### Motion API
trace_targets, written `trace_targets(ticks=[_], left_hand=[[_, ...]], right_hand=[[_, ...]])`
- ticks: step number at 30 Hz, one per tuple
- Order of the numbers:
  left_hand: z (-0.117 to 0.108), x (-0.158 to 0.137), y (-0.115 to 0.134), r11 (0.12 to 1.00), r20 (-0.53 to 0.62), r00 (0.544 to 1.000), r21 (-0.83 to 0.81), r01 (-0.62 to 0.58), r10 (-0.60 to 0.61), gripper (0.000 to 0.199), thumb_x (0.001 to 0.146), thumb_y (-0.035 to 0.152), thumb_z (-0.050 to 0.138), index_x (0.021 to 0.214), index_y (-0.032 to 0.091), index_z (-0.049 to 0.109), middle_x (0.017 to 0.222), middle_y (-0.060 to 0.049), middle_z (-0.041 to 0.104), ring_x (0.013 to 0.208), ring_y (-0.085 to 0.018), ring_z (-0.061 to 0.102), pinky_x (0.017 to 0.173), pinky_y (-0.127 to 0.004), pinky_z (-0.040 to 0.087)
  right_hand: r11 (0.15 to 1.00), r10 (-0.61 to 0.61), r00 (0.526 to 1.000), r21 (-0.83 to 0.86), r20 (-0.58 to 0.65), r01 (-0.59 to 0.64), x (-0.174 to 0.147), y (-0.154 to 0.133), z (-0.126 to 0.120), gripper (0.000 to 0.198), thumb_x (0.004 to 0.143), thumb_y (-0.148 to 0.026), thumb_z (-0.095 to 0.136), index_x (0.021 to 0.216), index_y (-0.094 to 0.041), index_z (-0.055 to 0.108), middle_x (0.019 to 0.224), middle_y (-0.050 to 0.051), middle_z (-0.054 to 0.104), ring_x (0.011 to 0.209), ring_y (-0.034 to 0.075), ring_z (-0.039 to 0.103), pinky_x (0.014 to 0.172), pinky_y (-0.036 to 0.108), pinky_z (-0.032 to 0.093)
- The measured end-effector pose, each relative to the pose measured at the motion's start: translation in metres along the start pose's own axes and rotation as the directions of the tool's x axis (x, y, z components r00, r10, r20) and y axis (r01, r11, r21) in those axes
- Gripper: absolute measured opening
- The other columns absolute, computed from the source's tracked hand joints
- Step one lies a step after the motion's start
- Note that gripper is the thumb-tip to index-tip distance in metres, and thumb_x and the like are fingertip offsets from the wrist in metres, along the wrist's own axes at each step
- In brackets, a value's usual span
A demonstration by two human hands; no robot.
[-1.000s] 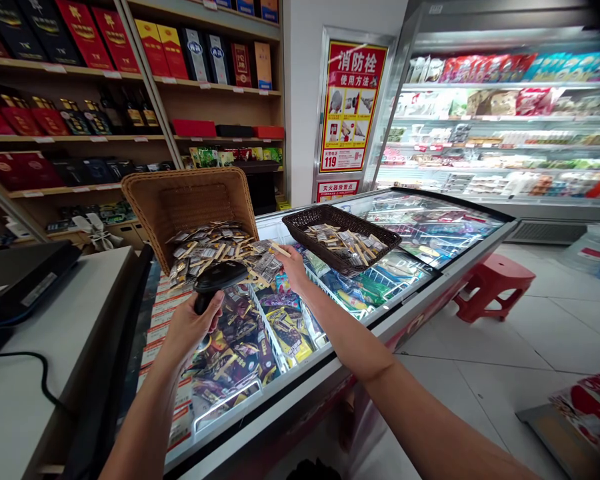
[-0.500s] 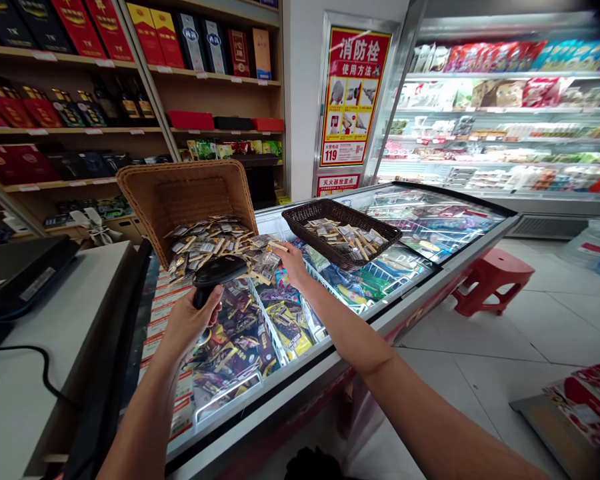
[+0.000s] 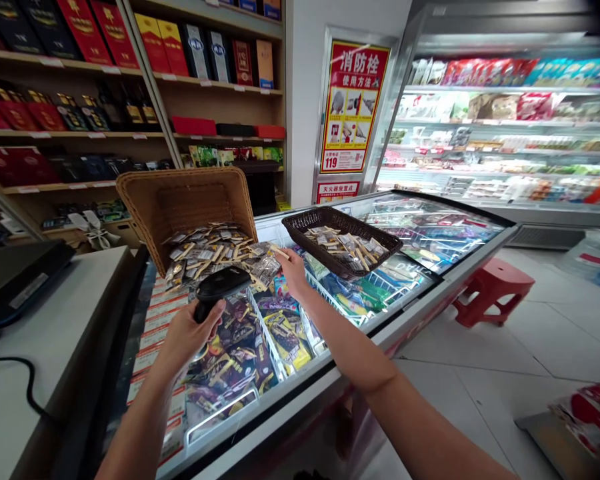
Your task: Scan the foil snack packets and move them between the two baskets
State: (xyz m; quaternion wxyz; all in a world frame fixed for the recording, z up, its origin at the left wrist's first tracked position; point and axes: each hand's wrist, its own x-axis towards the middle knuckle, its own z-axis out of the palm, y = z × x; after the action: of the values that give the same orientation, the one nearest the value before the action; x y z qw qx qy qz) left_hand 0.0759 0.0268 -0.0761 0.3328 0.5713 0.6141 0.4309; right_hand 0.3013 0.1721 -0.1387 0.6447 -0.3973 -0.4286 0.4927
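My left hand (image 3: 197, 328) is closed around the handle of a black barcode scanner (image 3: 223, 283), its head tilted to the right. Pinched in my right hand (image 3: 291, 270) is a small clear packet (image 3: 267, 269) with a light-coloured strip along its edge, in front of the scanner's head. Behind both hands a tan wicker basket (image 3: 185, 193) lies tipped on its side. A heap of similar packets (image 3: 205, 250) spills from its mouth onto the freezer glass. To the right of my right hand stands a dark brown wicker tray (image 3: 325, 257) with more of these packets in it.
Beneath everything is a glass-topped chest freezer (image 3: 295, 383) with bagged goods inside. A counter (image 3: 80, 300) with a black device (image 3: 23, 283) is at left. A red stool (image 3: 495, 290) stands on the floor at right. Shelves of boxes and a lit refrigerated case (image 3: 480, 143) line the back.
The view has tilted up slightly, so the scene sits lower. Both hands keep nearly the same positions, still holding the scanner and the packet.
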Motion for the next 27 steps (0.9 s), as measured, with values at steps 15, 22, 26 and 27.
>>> trace_targets(ticks=[15, 22, 26, 27], left_hand=[[0.002, -0.001, 0.002, 0.999, 0.024, 0.999, 0.041, 0.032, -0.033, 0.065, 0.056, 0.085, 0.082, 0.063, 0.024, 0.059, 0.046, 0.001, 0.056, 0.044, -0.014, 0.046, 0.045, -0.025, 0.033], [0.002, 0.006, -0.021, 1.000, -0.012, 1.000, -0.006, 0.001, -0.001, 0.063, 0.064, 0.083, 0.082, 0.066, 0.023, 0.061, 0.048, 0.001, 0.056, 0.043, -0.013, 0.045, 0.043, -0.024, 0.033], [0.002, 0.003, -0.015, 1.000, 0.001, 1.000, 0.002, -0.006, 0.006, 0.062, 0.066, 0.081, 0.083, 0.067, 0.023, 0.062, 0.048, 0.002, 0.056, 0.044, -0.013, 0.046, 0.045, -0.024, 0.036], [0.002, 0.003, -0.014, 1.000, 0.008, 1.000, 0.008, -0.008, 0.008, 0.062, 0.066, 0.081, 0.082, 0.067, 0.023, 0.061, 0.048, 0.001, 0.056, 0.044, -0.014, 0.047, 0.045, -0.024, 0.037]], right_hand=[[0.997, 0.068, 0.996, 0.035, -0.057, -0.066, -0.008, -0.024, 0.003, 0.018, 0.088, -0.039, 0.073, 0.093, -0.022, 0.068, 0.063, -0.007, 0.052, 0.049, 0.012, 0.043, 0.048, 0.029, 0.042], [0.998, 0.051, 0.994, 0.044, -0.101, -0.046, -0.003, -0.017, 0.005, 0.026, 0.085, -0.046, 0.077, 0.092, -0.023, 0.068, 0.066, -0.008, 0.051, 0.048, 0.010, 0.043, 0.047, 0.028, 0.041], [0.998, 0.024, 0.989, 0.066, -0.148, -0.014, 0.001, -0.011, 0.004, 0.029, 0.083, -0.048, 0.079, 0.090, -0.023, 0.067, 0.069, -0.008, 0.053, 0.047, 0.009, 0.043, 0.048, 0.027, 0.040], [0.998, 0.019, 0.989, 0.070, -0.148, -0.009, 0.001, -0.010, 0.003, 0.028, 0.083, -0.048, 0.078, 0.091, -0.023, 0.067, 0.070, -0.007, 0.054, 0.048, 0.010, 0.044, 0.049, 0.027, 0.041]])
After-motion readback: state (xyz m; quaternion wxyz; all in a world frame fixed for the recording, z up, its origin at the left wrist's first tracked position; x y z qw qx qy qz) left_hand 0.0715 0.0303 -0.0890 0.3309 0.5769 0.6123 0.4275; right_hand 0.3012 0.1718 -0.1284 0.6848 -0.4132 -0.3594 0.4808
